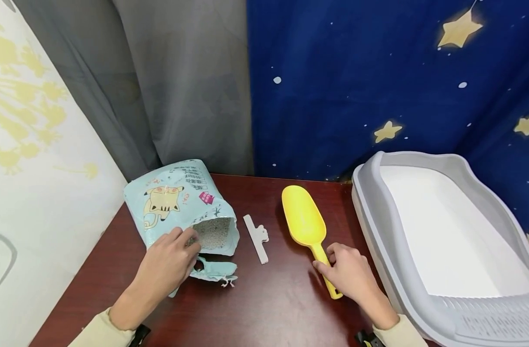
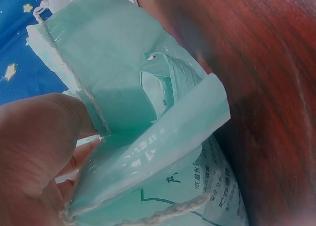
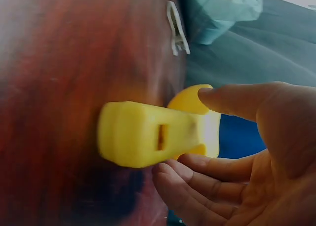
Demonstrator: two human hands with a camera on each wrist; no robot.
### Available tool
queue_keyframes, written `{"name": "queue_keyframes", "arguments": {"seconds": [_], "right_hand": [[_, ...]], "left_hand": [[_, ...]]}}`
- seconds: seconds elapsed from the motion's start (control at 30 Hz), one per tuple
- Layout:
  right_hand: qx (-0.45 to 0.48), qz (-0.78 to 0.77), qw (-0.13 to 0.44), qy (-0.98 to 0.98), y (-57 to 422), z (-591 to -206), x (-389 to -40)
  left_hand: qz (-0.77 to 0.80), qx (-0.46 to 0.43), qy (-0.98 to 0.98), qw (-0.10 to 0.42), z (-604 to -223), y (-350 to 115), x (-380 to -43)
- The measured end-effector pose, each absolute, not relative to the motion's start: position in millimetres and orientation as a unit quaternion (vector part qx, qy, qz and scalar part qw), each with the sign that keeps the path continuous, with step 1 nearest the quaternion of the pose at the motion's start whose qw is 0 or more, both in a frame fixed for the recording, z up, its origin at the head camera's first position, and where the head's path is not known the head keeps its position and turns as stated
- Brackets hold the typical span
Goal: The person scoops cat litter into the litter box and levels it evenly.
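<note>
A light blue cat litter bag [image 1: 188, 185] lies on its side at the left, its cut mouth facing right with grey granules [image 1: 212, 232] showing inside. At that mouth my left hand [image 1: 166, 255] grips the bag's edge between thumb and fingers; the left wrist view has the folded plastic [image 2: 103, 53] beside the thumb. A yellow scoop [image 1: 303, 217] rests on the table, bowl pointing away. My right hand [image 1: 349, 270] is at its handle [image 3: 143, 134], thumb on one side and loosely extended fingers on the other, not closed round it.
Between bag and scoop lies a white sealing clip [image 1: 257, 239]. A blue flap with frayed string [image 1: 217, 271] sticks out below the bag's mouth. The grey litter box [image 1: 403, 260], with a white inside, stands at the right. Curtains [image 1: 195, 86] hang behind the dark red table [image 1: 256, 308].
</note>
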State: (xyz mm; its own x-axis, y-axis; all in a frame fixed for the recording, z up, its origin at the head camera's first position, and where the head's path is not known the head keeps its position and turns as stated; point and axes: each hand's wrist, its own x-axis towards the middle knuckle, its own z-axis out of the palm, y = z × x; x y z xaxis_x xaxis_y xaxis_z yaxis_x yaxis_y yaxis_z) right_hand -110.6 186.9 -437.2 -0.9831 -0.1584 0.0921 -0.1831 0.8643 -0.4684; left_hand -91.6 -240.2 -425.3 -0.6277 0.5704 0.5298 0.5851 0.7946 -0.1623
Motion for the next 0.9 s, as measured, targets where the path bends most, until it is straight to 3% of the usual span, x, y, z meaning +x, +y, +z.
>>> {"name": "queue_keyframes", "arguments": {"seconds": [0.2,0.9], "right_hand": [[0.067,0.233,-0.02,-0.97,185.7,-444.3,-108.6],[0.083,0.232,-0.026,-0.969,183.9,-454.2,-106.9]], "left_hand": [[-0.012,-0.317,-0.903,0.289,-425.7,-239.1,-91.8],[-0.012,-0.312,-0.908,0.279,-425.1,-239.8,-90.6]]}}
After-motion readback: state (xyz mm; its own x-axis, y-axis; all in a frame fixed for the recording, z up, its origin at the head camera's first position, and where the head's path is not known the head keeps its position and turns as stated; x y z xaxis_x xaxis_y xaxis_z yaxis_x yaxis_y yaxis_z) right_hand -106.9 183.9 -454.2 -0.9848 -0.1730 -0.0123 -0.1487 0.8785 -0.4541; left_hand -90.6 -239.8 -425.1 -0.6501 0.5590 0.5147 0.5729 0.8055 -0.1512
